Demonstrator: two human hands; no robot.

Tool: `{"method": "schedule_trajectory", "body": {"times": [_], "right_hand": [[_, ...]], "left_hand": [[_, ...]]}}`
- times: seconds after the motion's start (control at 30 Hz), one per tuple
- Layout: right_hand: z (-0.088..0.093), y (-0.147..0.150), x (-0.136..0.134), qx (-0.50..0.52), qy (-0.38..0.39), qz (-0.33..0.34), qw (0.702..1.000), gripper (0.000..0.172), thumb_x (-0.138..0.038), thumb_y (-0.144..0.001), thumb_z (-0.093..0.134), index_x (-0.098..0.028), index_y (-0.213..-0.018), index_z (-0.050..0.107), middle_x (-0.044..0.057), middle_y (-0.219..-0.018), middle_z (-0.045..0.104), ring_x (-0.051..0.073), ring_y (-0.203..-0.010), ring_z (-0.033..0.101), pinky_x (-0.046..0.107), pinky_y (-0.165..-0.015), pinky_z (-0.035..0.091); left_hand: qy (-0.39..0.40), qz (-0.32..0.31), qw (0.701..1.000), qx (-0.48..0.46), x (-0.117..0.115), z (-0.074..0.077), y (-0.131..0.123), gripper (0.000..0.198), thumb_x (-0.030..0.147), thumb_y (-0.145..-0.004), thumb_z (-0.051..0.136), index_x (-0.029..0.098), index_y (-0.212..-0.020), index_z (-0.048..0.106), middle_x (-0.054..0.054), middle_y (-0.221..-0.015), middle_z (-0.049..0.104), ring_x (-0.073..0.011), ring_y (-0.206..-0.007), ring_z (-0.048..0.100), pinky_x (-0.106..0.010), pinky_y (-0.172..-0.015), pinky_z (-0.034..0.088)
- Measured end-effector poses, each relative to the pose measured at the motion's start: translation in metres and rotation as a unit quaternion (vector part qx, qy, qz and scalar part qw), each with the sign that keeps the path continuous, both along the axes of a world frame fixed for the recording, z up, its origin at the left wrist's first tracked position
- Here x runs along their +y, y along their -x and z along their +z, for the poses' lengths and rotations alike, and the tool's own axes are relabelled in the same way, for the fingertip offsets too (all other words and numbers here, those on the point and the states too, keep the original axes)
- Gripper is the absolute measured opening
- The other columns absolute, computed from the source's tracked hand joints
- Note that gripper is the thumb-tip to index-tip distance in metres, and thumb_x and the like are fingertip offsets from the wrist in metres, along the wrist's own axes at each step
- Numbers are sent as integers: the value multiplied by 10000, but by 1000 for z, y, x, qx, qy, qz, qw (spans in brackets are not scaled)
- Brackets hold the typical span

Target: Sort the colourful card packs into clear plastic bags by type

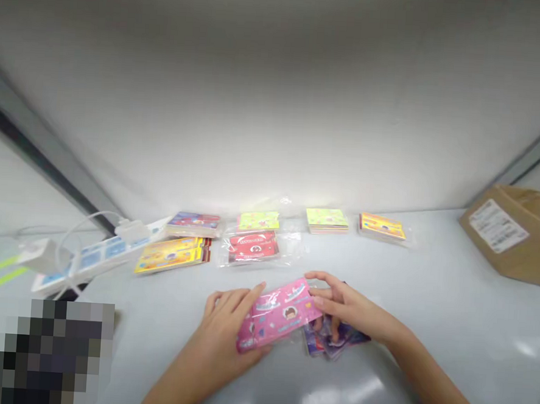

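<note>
A pink printed card pack (281, 312) in a clear sleeve is tilted between my two hands above the desk. My left hand (226, 327) grips its left end, thumb below and fingers along the upper edge. At the right end, my right hand (346, 304) pinches the pack's corner between thumb and fingers. Under my right hand lie several purple-blue cards (335, 340) in clear wrapping, partly hidden by its fingers; whether the lower fingers press on them I cannot tell.
Along the wall lie a red pack (253, 247), yellow cards (173, 255), a dark blue pack (194, 223), green packs (258, 220) (327, 220) and an orange pack (382, 226). A power strip (106, 253) with cables stands left, an opened cardboard box (519, 235) right.
</note>
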State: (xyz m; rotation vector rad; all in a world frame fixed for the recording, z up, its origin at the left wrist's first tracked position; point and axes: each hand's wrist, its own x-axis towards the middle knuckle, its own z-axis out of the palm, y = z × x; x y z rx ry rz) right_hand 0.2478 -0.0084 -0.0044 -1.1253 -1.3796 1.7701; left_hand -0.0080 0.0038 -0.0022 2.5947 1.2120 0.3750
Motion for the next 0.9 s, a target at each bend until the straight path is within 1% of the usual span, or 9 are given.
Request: {"method": "schedule_trajectory", "body": {"times": [0.07,0.23,0.37,0.47,0.57,0.63,0.73,0.83,0.9], "right_hand": [[0,0,1,1,-8,10,1000,526,-454,-797,544,-225,-1242,382,38,-876,617,102,-622,582,168,-448,461],[-1,-2,2,-36,-17,59,997,484,-447,-793,559,-185,-1199,531,14,-747,572,58,-523,496,169,-461,441],[-2,-3,0,-54,-28,98,993,501,-434,-800,560,-221,-1251,508,-3,-720,543,57,-537,469,177,-492,415],[-2,-3,-2,-59,-41,104,992,512,-427,-799,565,-226,-1264,496,-26,-651,498,63,-533,456,183,-499,396],[0,-3,-2,-60,-45,105,992,518,-442,-790,569,-219,-1253,507,-22,-647,523,69,-526,464,192,-502,396],[2,-4,-1,-68,-49,81,993,478,-456,-784,568,-209,-1193,561,-4,-679,568,76,-525,477,203,-509,404],[7,-10,2,-75,-76,-37,994,394,-469,-791,544,-192,-1059,626,37,-802,635,99,-570,523,229,-551,429],[7,-24,6,-123,-118,-147,974,369,-461,-785,545,-195,-1028,624,68,-935,654,168,-745,587,292,-690,462],[2,-35,8,-210,-149,-167,952,372,-442,-751,588,-198,-1028,629,78,-977,649,218,-854,586,343,-781,449]], "left_hand": [[1,0,1000,-5,-1,0,0,717,324,-716,637,241,-1343,299,-95,-1196,536,-291,-1065,481,-443,-917,309],[5,-5,1000,-14,-2,2,-3,730,311,-710,652,224,-1341,297,-97,-1222,515,-283,-1087,462,-435,-941,291],[7,-20,1000,-19,-2,4,-5,727,337,-719,651,231,-1340,288,-89,-1219,514,-278,-1083,463,-427,-942,295],[2,-27,999,-23,-2,3,-5,752,337,-722,649,244,-1355,254,-89,-1202,519,-282,-1075,464,-433,-940,288],[-10,-28,999,-28,-2,1,-4,757,331,-716,649,245,-1355,253,-85,-1202,521,-280,-1073,468,-425,-935,292],[-16,-24,999,-28,-1,-1,-4,741,343,-713,649,242,-1346,276,-83,-1207,521,-281,-1072,474,-416,-926,307],[-23,-2,999,-30,-1,-1,-4,718,355,-705,659,228,-1323,318,-93,-1208,527,-289,-1072,480,-425,-920,318],[-30,20,999,-33,1,1,-3,694,346,-699,664,220,-1303,345,-99,-1203,534,-294,-1068,485,-436,-913,329],[-35,26,998,-37,2,2,-2,692,351,-694,666,215,-1296,353,-97,-1195,539,-296,-1064,491,-435,-904,340]]}}
